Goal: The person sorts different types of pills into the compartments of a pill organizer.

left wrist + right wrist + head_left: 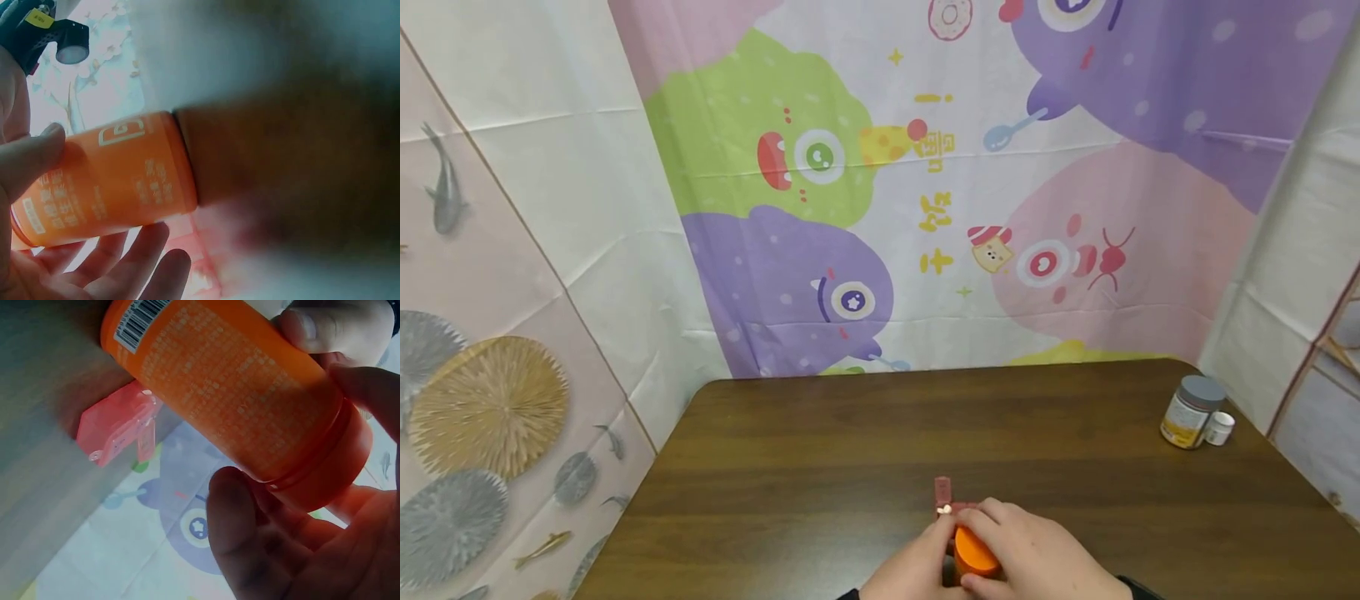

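An orange pill bottle is between both hands, low at the centre of the head view. My left hand holds its printed body; in the left wrist view, a thumb lies across the orange bottle. My right hand has its fingers curled around the orange cap, which still sits on the bottle. Just beyond the hands, a pink translucent pill box lies with one lid raised. Small white pieces show by it. The hands partly cover the box.
A grey-lidded jar and a small white bottle stand together at the right of the brown wooden table. Behind the table hangs a cartoon-printed cloth. Patterned cloths flank both sides.
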Available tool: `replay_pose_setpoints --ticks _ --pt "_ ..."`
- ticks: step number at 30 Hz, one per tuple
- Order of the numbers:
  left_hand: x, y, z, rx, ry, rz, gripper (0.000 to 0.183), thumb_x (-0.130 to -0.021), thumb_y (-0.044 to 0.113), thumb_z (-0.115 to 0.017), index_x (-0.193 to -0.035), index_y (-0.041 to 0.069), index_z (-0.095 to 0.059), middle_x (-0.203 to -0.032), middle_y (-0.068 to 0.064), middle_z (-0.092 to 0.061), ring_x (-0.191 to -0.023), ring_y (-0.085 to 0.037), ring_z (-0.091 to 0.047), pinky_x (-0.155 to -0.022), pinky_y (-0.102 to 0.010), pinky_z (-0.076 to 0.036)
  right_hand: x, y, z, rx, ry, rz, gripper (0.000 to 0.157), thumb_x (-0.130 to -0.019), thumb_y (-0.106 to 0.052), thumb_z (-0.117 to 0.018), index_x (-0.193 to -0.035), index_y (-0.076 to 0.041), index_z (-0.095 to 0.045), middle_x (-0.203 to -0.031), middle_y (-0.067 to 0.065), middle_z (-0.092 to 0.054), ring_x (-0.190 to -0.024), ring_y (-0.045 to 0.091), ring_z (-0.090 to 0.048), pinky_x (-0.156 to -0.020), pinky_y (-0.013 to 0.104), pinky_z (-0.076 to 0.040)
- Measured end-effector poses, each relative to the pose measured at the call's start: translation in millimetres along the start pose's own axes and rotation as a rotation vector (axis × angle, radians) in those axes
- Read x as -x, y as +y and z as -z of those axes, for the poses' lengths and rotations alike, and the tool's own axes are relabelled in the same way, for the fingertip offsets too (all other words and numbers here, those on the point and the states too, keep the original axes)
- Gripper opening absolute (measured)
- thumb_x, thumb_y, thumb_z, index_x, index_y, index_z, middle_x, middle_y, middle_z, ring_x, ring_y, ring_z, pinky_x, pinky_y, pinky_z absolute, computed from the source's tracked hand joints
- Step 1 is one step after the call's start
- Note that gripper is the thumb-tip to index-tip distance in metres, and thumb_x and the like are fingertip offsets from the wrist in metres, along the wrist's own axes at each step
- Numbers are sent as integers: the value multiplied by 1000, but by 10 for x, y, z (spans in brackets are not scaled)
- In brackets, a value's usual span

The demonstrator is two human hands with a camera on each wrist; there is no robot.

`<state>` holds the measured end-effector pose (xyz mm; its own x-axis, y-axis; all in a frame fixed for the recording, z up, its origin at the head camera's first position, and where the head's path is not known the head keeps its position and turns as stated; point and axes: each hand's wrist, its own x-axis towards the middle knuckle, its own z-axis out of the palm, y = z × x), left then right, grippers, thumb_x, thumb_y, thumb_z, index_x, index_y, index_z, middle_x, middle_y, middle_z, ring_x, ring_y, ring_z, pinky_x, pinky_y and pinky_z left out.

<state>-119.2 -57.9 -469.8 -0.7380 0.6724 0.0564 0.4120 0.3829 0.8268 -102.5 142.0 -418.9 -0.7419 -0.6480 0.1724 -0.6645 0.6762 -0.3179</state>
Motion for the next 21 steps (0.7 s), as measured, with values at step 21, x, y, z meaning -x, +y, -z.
replay_pose_setpoints --ticks 21 --pt "265 -34 238 -802 247 39 96 -77 82 -48 -146 15 -40 -141 -7 -45 -127 -27 -37 -100 -58 -36 428 1036 522 106 208 -366 51 -78 -32 -78 -121 -10 -61 -110 11 -62 -87 19 -59 -69 43 -53"
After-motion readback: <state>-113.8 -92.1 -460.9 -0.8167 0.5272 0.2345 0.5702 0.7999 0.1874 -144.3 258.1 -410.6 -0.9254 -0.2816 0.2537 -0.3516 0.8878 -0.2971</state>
